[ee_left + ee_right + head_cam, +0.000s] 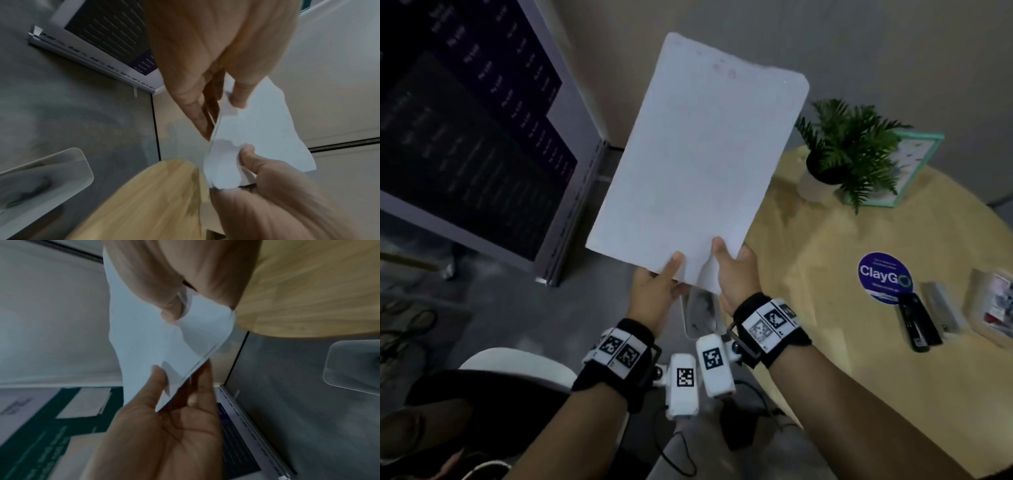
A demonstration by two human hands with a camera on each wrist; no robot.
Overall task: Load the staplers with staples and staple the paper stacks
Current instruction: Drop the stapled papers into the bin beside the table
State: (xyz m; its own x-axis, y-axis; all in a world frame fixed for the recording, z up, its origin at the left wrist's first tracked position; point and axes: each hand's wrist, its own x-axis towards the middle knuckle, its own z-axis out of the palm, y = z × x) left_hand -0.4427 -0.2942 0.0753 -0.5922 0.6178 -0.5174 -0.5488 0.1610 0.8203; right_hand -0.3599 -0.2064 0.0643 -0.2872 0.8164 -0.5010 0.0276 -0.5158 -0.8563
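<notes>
I hold a white paper stack point(695, 154) up in the air, to the left of the round wooden table point(818, 233). My left hand point(664, 277) pinches its near edge, thumb on top. My right hand point(729, 267) pinches the same edge just to the right, and the corner between them buckles. The left wrist view shows the left hand point(232, 100) and right hand point(251, 164) both gripping the paper stack point(259, 129). In the right wrist view the right hand point(172, 311) presses the paper stack point(144, 340). A black stapler point(921, 323) lies on the table at the right.
A silver bar point(941, 308) and a small box point(996, 305) lie beside the stapler. A potted plant point(849, 147), a teal frame point(917, 161) and a round blue sticker point(885, 277) are on the table. A dark banner stand point(482, 137) is left, a white chair point(517, 366) below.
</notes>
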